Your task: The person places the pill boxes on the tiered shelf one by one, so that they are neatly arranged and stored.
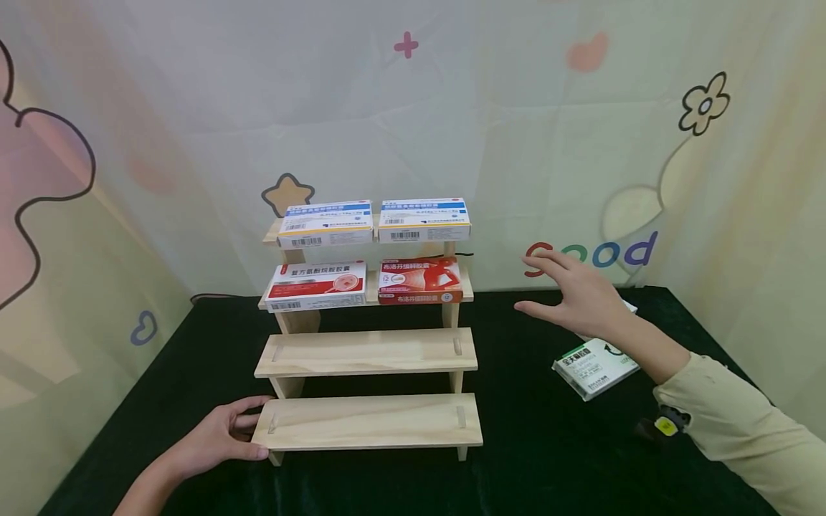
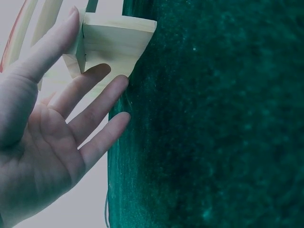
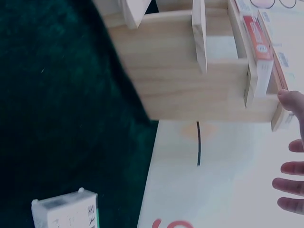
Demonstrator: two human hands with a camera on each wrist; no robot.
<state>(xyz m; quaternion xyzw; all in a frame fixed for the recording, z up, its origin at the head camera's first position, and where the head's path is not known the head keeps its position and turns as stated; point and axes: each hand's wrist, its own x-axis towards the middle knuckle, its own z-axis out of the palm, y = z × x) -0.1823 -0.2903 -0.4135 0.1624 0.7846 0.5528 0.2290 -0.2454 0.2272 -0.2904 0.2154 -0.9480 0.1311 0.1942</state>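
Observation:
A stepped wooden display stand (image 1: 368,423) stands on the dark green cloth. My left hand (image 1: 219,437) grips the left end of its lowest shelf between thumb and fingers; in the left wrist view the other fingers (image 2: 99,111) extend past the wood. My right hand (image 1: 584,297) is in the air right of the stand, fingers spread, holding nothing. Beneath it lies a white and green medicine box (image 1: 596,365); another box behind is mostly hidden by the hand. The top shelf bears two white and blue medicine boxes (image 1: 327,222), (image 1: 424,218).
On the second shelf lie a white and red medicine box (image 1: 316,285) and a red medicine box (image 1: 419,279). The two lower shelves show bare wood. A printed pale curtain (image 1: 516,158) hangs behind the table. A thin black cord (image 1: 219,295) runs along the cloth's back edge.

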